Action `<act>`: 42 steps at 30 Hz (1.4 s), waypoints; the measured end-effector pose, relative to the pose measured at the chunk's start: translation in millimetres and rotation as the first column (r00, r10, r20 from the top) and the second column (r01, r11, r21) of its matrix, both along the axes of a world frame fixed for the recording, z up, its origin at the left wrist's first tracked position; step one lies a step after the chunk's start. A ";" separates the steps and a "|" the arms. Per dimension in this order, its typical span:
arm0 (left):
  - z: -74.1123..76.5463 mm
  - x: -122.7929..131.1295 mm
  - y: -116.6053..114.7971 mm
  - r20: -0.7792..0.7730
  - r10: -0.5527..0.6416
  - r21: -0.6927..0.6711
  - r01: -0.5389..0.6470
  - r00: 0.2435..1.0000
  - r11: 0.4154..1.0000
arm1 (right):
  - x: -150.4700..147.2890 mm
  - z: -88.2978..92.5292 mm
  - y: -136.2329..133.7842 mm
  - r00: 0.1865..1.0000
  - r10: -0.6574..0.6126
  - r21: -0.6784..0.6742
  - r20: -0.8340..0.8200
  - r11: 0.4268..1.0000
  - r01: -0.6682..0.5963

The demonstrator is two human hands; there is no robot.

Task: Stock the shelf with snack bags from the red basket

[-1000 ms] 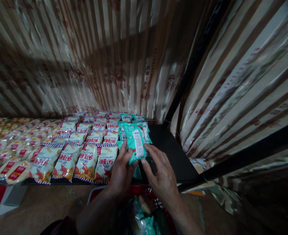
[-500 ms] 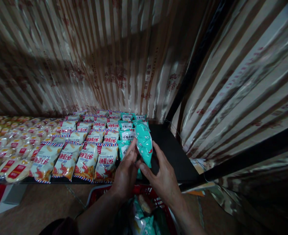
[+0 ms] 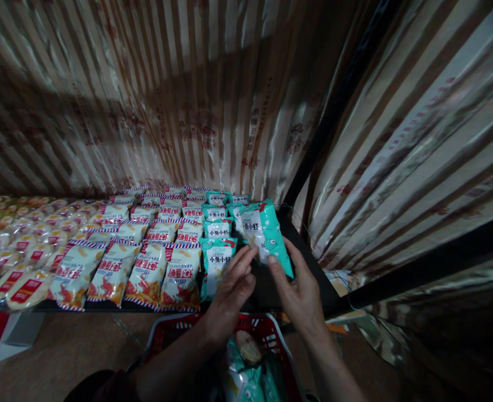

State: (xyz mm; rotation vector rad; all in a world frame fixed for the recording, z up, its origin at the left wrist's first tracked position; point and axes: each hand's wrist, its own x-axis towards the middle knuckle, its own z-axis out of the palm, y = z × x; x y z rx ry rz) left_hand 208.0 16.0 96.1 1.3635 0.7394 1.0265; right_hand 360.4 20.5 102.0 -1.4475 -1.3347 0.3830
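A teal-and-white snack bag [image 3: 267,229] is tilted above the right part of the black shelf [image 3: 300,251], its printed front towards me. My right hand [image 3: 302,285] grips its lower right corner, thumb on the front and fingers behind. My left hand [image 3: 231,290] has its fingers stretched out, their tips at the bag's lower left edge; whether they touch it I cannot tell. Left of that hand stands a matching teal snack bag [image 3: 216,262], the front one of a column running back to the curtain. Part of a second teal column shows behind the held bag.
Rows of white snack bags with striped edges [image 3: 146,271] stand to the left, then wrapped round pastries [image 3: 28,287]. Below the shelf edge is a red basket [image 3: 273,329] holding teal bags and a wrapped pastry. A black post [image 3: 313,151] and striped curtains [image 3: 196,111] enclose the shelf.
The held bag has turned from its patterned side to its printed front and moved slightly right with my right hand. My left hand's fingers have come away from its side and dropped lower.
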 end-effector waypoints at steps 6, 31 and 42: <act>-5.1 7.5 -1.8 -0.229 0.011 0.168 0.028 0.973 0.985 | 17.7 -7.1 10.1 0.946 -0.006 -0.116 -0.324 0.993 -0.033; -38.1 71.4 29.9 -0.489 0.315 0.177 -0.261 0.814 0.949 | 38.1 -84.7 75.3 0.888 0.068 -0.204 -0.455 0.963 -0.178; -44.0 71.8 38.5 -0.470 0.359 0.146 -0.330 0.807 0.933 | 40.5 -102.2 85.5 0.996 0.014 -0.238 -0.090 0.971 -0.035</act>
